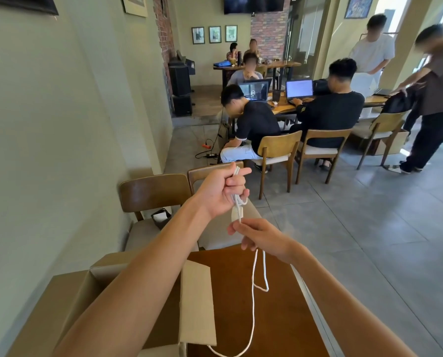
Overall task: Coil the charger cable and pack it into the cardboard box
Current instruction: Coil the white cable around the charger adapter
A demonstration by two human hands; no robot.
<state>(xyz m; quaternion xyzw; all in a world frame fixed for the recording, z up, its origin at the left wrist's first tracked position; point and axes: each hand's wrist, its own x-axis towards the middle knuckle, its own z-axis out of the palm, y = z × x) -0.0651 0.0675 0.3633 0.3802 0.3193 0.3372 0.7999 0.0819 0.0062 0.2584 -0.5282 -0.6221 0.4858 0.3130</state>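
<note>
My left hand (221, 191) is raised above the far end of the table and is closed around several loops of the white charger cable (253, 300). Just below it, my right hand (260, 237) pinches the same cable between thumb and fingers. From the right hand the cable hangs down in a loose loop and trails across the brown table (243, 318) to its near edge. The open cardboard box (197, 302) stands at the left under my left forearm, its flaps spread; its inside is mostly hidden by my arm.
Two wooden chairs (156, 194) stand beyond the table, one with a small dark bag on its seat. A wall runs along the left. Further off, several people sit at a long table with laptops, and two people stand at the right on the tiled floor.
</note>
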